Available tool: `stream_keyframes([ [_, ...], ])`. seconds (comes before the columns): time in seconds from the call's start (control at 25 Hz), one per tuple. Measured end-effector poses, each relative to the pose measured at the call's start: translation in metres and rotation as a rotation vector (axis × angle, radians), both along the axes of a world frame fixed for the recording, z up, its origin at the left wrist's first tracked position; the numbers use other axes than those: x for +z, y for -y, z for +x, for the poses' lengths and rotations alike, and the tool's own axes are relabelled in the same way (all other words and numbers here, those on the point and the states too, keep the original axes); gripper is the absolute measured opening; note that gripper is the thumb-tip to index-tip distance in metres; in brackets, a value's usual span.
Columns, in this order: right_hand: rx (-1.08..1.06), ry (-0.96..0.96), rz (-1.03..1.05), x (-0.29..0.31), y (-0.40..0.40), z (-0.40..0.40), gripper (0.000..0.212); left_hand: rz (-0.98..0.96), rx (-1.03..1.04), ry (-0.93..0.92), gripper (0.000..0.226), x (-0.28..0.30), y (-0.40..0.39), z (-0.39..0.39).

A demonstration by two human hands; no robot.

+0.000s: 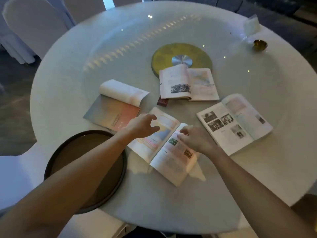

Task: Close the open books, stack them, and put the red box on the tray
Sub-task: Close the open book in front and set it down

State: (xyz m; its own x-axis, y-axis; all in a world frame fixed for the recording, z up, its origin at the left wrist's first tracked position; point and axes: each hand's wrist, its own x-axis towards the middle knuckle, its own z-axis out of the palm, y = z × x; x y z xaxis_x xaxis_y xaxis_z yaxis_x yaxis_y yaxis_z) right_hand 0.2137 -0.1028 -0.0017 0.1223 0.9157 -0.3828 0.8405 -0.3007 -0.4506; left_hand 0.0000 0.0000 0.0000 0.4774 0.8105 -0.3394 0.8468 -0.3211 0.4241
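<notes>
Several open books lie on the round white table (pixel 154 203). The nearest open book (pixel 164 152) is under both hands. My left hand (pixel 142 126) hovers over its left page with fingers curled apart, holding nothing. My right hand (pixel 195 138) rests on its right page with fingertips at the top of the spine. Another open book (pixel 187 83) lies further back, one (pixel 235 122) to the right, and one with its cover folded back (pixel 116 105) to the left. A small red box (pixel 163 101) peeks out between the books. A dark round tray (pixel 89 169) sits at the near left.
A gold disc with a silver hub (pixel 181 57) marks the table's centre. At the far right edge stand a small brass bowl (pixel 260 45) and a clear plastic wrapper (pixel 251 25). White covered chairs (pixel 34 26) surround the table.
</notes>
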Motion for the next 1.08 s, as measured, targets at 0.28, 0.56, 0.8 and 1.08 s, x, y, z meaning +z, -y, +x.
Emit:
stream_keyframes([
  [0.28, -0.311, -0.154, -0.107, -0.060, 0.039, -0.022, 0.040, -0.163, 0.157, -0.026, 0.075, -0.058, 0.016, -0.018],
  [0.56, -0.785, -0.381, -0.154, -0.128, 0.083, -0.033, 0.065, -0.140, 0.265, -0.076, 0.076, -0.092, 0.011, -0.029],
  [0.8, -1.066, -0.574, -0.105, -0.137, 0.089, -0.038, 0.035, -0.183, 0.370, -0.142, 0.082, -0.112, 0.000, -0.041],
  [1.08, -1.191, -0.765, -0.153, -0.131, 0.095, -0.033, 0.019, -0.143, 0.359, -0.205, 0.079, -0.124, 0.002, -0.052],
])
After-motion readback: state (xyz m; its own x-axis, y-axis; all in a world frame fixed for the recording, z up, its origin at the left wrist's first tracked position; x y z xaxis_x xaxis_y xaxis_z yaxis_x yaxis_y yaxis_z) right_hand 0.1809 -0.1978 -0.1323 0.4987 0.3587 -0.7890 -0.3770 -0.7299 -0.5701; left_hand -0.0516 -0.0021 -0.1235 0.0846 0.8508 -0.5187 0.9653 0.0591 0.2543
